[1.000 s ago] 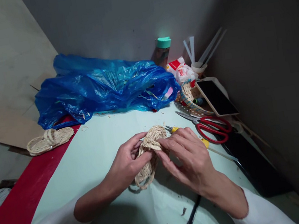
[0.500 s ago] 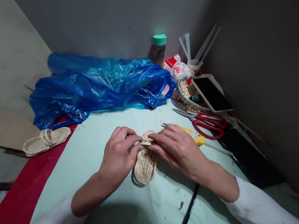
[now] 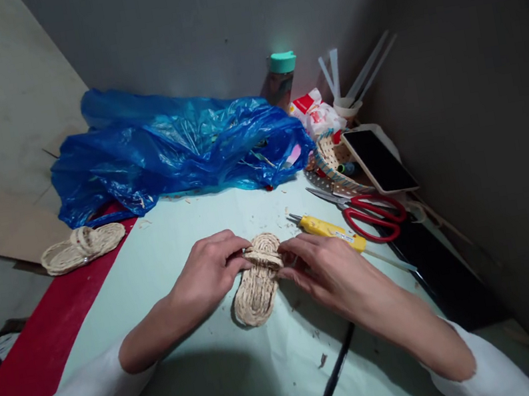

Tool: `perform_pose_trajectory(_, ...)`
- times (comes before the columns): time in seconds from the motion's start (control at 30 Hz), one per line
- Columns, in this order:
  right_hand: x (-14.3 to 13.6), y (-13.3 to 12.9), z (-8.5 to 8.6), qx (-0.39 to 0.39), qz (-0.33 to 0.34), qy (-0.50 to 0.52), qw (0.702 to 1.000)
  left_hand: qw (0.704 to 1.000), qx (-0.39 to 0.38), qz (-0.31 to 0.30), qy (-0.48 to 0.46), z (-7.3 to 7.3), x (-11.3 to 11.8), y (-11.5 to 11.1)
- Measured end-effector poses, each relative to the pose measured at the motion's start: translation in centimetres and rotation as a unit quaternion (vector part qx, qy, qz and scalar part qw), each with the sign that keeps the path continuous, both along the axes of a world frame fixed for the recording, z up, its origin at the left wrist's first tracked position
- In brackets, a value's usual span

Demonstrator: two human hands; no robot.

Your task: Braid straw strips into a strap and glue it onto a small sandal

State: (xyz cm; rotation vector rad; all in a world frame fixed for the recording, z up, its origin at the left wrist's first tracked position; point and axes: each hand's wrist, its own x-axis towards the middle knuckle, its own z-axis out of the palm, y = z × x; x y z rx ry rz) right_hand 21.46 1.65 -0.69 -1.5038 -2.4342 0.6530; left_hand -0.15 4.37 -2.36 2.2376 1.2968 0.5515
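Note:
A small woven straw sandal (image 3: 257, 297) lies on the pale green sheet, its toe end pointing away from me, with a braided strap (image 3: 265, 257) across its upper part. My left hand (image 3: 210, 268) pinches the strap's left end between thumb and fingertips. At the opposite edge, my right hand (image 3: 324, 269) grips the strap's right end, thumb below and fingers above. A yellow glue gun (image 3: 333, 230) rests just beyond my right hand, its nozzle pointing left. A matching straw sandal (image 3: 83, 248) sits at the left on red cloth.
Red-handled scissors (image 3: 368, 213) lie right of the glue gun. Behind them are a woven basket (image 3: 326, 160) and a phone (image 3: 380, 158) leaning on it. A blue plastic bag (image 3: 176, 152) spreads along the back, near a green-capped bottle (image 3: 283, 73). A black cable (image 3: 333, 379) crosses the front.
My right hand has shifted right from the middle of the strap to the sandal's right edge, uncovering the strap and more of the glue gun. My left hand has stayed at the left edge.

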Motion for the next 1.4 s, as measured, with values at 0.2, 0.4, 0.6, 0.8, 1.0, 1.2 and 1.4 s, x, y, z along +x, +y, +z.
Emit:
perform_pose_trajectory(0.2, -0.6, -0.2, -0.9, -0.014, 0.004, -0.040, 0.999, 0.997, 0.061, -0.019, 0.033, -0.1, 0.1, -0.4)
perform_pose_trajectory(0.4, -0.5, -0.5, -2.0, 0.029, 0.013, -0.036, 0.999, 0.996, 0.077, -0.024, 0.047, -0.4, 0.1, -0.8)
perform_pose_trajectory(0.6, -1.1, -0.6, -1.7, 0.042, 0.027, -0.067, 0.996, 0.994, 0.088, -0.033, 0.046, -1.0, 0.1, -1.1)
perform_pose_trajectory(0.8, -1.7, -0.9, -0.8, 0.069, 0.019, -0.103, 0.992, 0.996, 0.077, -0.037, 0.040, -1.3, 0.4, -1.3)
perform_pose_trajectory(1.0, -2.1, -0.7, -0.5, 0.047, 0.013, -0.132, 0.990, 0.998, 0.044, -0.014, 0.030, -1.8, 0.8, -1.6)
perform_pose_trajectory(1.2, -1.3, -0.3, -1.2, 0.071, 0.017, -0.106, 0.992, 0.994, 0.055, -0.028, 0.087, -1.1, 0.7, -1.0)
perform_pose_trajectory(1.4, 0.0, 0.4, -1.4, 0.053, 0.002, -0.047, 0.998, 0.994, 0.040, -0.003, 0.106, 0.0, 0.3, -0.9)
